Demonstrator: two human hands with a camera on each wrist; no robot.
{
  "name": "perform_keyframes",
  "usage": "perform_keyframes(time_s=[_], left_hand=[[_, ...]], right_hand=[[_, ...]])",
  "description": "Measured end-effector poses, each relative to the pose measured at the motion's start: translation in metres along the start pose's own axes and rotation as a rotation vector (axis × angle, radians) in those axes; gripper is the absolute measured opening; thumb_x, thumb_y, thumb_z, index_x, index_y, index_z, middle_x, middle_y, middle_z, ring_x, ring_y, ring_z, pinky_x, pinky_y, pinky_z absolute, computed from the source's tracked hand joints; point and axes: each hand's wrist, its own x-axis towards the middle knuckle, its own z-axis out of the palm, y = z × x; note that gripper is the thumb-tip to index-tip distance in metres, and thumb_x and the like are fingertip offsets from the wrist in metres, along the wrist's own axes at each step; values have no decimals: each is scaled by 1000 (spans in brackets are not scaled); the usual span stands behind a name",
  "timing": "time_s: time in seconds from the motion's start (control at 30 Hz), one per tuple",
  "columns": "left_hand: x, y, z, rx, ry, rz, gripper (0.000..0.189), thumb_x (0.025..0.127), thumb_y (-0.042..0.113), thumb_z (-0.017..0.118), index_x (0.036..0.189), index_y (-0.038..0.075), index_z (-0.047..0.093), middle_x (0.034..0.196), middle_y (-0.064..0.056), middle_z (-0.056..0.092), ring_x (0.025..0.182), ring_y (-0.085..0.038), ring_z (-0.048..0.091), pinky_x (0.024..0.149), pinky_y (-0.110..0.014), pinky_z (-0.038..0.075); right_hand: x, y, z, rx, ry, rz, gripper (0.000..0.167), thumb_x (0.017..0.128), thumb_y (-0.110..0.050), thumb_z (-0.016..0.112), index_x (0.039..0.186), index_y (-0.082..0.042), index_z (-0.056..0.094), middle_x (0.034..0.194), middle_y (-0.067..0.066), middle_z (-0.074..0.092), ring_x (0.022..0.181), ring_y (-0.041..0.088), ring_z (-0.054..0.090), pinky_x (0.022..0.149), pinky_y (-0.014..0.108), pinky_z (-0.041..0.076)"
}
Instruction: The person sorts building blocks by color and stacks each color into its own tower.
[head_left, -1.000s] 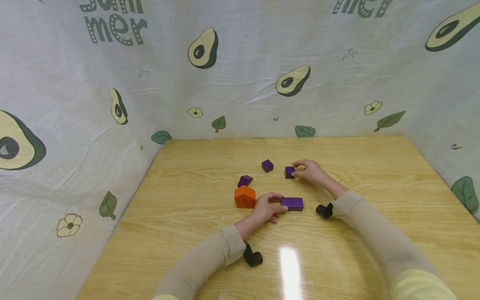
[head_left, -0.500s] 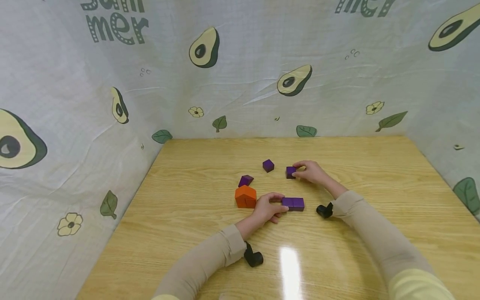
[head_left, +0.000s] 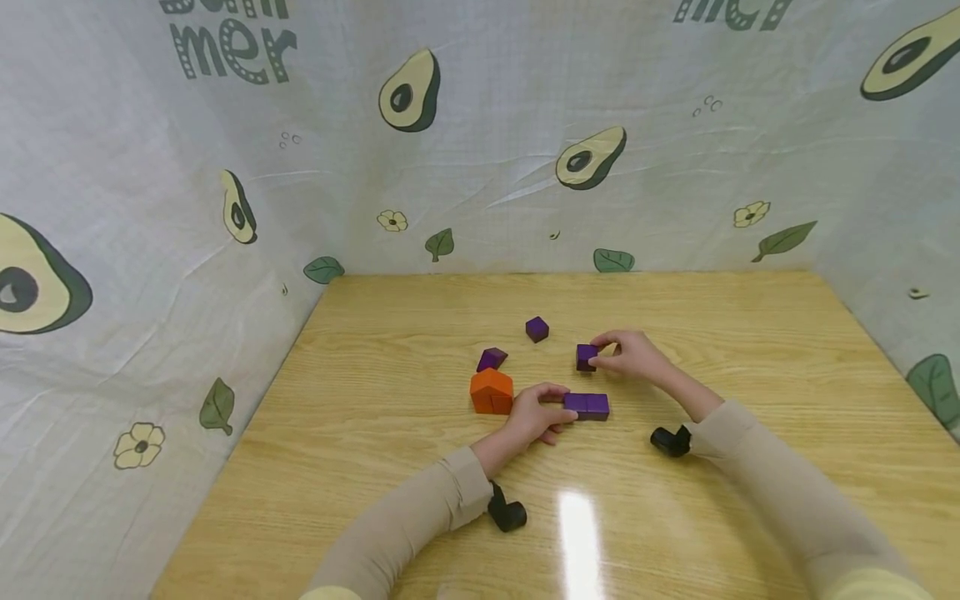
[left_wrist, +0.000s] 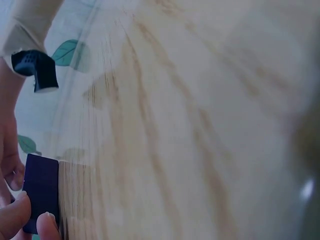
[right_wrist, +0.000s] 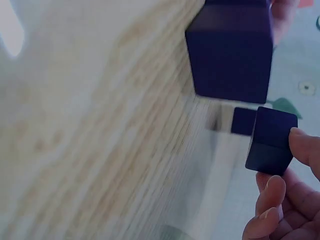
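Observation:
Two purple cubes [head_left: 587, 406] sit side by side as a short row on the table. My left hand [head_left: 534, 415] grips the left end of that row between thumb and fingers; in the left wrist view, fingertips [left_wrist: 48, 226] press on the purple block [left_wrist: 42, 187]. Behind the row, my right hand [head_left: 632, 355] pinches another purple cube [head_left: 587, 357] from its right side. The right wrist view has this pinched cube [right_wrist: 272, 140] between thumb and fingers, beyond the nearer row [right_wrist: 230, 60]. Whether the pinched cube touches the table, I cannot tell.
An orange house-shaped block group [head_left: 492, 392] stands just left of my left hand. Behind it lies a purple wedge-like block [head_left: 491, 358], and farther back a loose purple cube [head_left: 537, 329]. A patterned cloth [head_left: 480, 167] hangs along the table's back edge.
My right hand has drawn the pinched cube a little toward me and slightly right, closer to the row. The left hand and the two-cube row have stayed in place.

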Motion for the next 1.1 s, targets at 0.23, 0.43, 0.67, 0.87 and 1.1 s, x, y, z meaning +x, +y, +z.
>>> perform_keyframes(time_s=[0.23,0.43,0.67,0.87,1.1], left_hand=[[0,-1,0,4,0,11,35,76,12,74,109,17,65,94,2,63,55,-12,57,40,-23,46],[1,-2,0,8,-1,11,35,77,13,74,110,17,64,94,1,63,55,-12,58,40,-24,47],[1,-1,0,8,0,16,37,76,13,74,112,15,63,95,1,63,55,-12,58,40,-24,47],[0,0,-1,10,-7,22,40,77,14,74,115,13,62,98,0,63,56,-12,59,41,-25,48],[0,0,-1,9,-12,26,40,77,14,74,115,13,61,99,0,63,58,-12,60,42,-25,48]], right_hand=[[-19,-20,1,-23,-6,-9,36,81,-19,69,106,6,62,96,19,64,51,7,41,47,23,36],[-30,-30,7,-3,-25,-29,35,79,-19,72,103,5,64,91,15,65,50,6,42,46,22,36],[-38,-33,14,21,-33,-44,33,79,-18,72,102,4,64,90,14,65,51,7,42,46,22,37],[-42,-36,18,35,-38,-73,33,80,-17,71,103,5,63,88,15,63,51,6,41,46,22,36],[-43,-37,20,16,-56,-57,34,80,-20,71,104,3,63,75,5,58,53,7,41,47,22,36]])
